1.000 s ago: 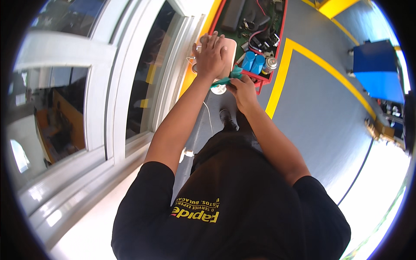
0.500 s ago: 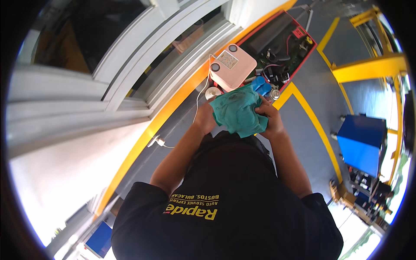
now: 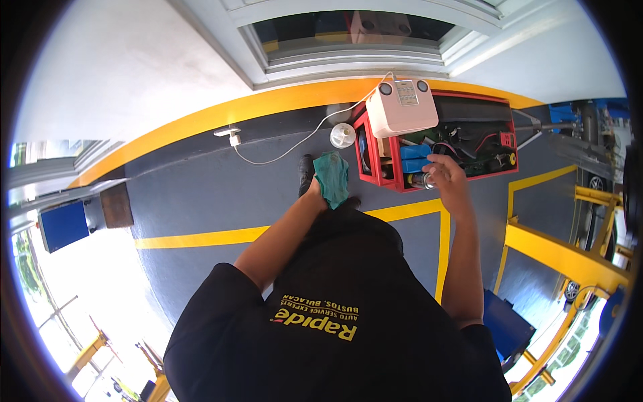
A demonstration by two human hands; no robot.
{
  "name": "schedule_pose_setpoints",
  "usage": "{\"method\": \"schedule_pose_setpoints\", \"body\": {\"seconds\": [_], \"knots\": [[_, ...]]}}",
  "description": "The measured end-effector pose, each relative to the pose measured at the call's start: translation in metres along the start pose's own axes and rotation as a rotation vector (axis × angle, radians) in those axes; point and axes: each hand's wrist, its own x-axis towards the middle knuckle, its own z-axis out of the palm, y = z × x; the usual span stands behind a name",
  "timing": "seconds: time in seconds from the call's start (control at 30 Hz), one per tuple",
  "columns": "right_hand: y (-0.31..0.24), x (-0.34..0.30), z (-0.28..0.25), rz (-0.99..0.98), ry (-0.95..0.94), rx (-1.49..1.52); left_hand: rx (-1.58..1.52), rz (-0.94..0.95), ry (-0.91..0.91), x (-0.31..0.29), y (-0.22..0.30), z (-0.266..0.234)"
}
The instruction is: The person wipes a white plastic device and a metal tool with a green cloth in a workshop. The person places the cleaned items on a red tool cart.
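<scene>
A crumpled teal cloth [image 3: 333, 175] with dark smudges hangs from my left hand [image 3: 314, 196], whose fingers are closed on it and mostly hidden behind it. My right hand [image 3: 450, 179] is over the near edge of a red tool cart [image 3: 396, 187], its fingers apart and slightly curled. Its fingertips are at the silver top of a can [image 3: 427, 181] standing in the cart's corner; whether they touch it is hard to see. Blue bottle-like items [image 3: 415, 154] lie just beyond the can.
A pale pink box-shaped device [image 3: 402, 110] sits on the cart, its white cord [image 3: 295, 149] running to a floor-level outlet [image 3: 233, 137]. Beside the cart stands a white round container [image 3: 342, 135]. Cables and tools fill the cart's tray. A yellow lift frame [image 3: 562, 251] is at right.
My right hand has let go of the cloth and moved right to the can in the cart. The cloth now hangs from my left hand alone. The view has turned.
</scene>
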Motion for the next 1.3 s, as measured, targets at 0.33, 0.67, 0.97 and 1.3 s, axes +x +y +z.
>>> {"method": "schedule_pose_setpoints", "body": {"seconds": [0.33,0.67,0.97,1.3], "knots": [[0.017,0.177,-0.028,-0.123,0.304,-0.453,0.181,0.438,0.202,0.073,0.032,0.128],[0.051,0.213,-0.015,0.362,0.165,0.110,0.885,0.769,0.567,0.174,0.012,0.171],[0.018,0.168,0.008,-0.028,0.083,-0.087,0.163,0.272,0.069,0.196,0.054,0.126],[-0.021,0.042,0.085,-0.351,0.030,-0.486,-0.053,0.101,-0.203,0.087,0.061,0.046]]}}
